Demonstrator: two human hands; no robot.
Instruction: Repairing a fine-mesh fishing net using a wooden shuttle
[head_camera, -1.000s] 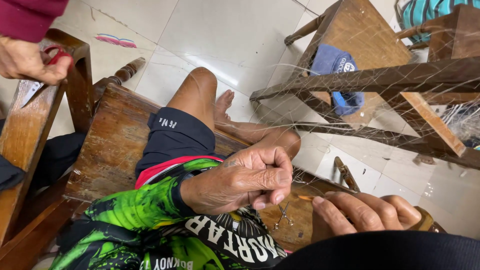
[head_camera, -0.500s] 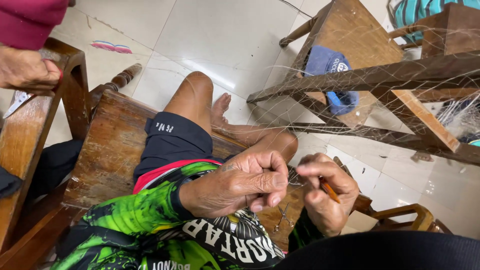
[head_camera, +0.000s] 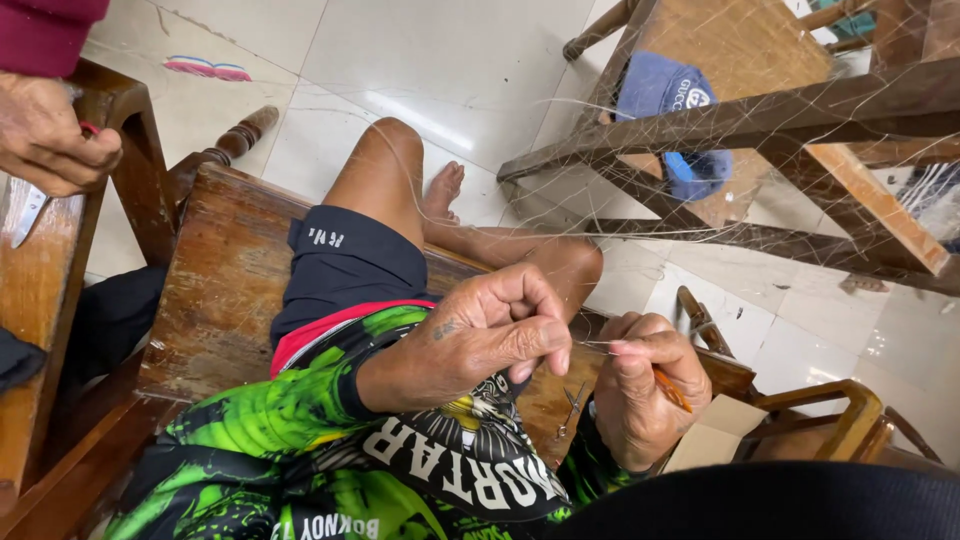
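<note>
My left hand (head_camera: 470, 340) is closed, its thumb and fingers pinching a thin clear net thread (head_camera: 592, 343) over my lap. Just to its right, my right hand (head_camera: 645, 385) is curled around a slim orange netting needle (head_camera: 672, 390) and touches the same thread with its fingertips. The two hands are almost touching. A fine, nearly see-through net (head_camera: 640, 215) stretches from them up to the wooden frame. I sit on a worn wooden bench (head_camera: 220, 290) with one bare leg bent on it.
Small metal snips (head_camera: 572, 405) lie on the bench below my hands. A wooden chair frame (head_camera: 740, 115) with a blue cap (head_camera: 665, 95) stands ahead on the white tiles. Another person's hand (head_camera: 50, 140) at the top left holds a blade (head_camera: 25, 215). A cardboard piece (head_camera: 715, 430) is at the right.
My right hand rose from lying flat at the lower right, closed on the orange needle and came in beside my left hand. The left hand kept its pinch.
</note>
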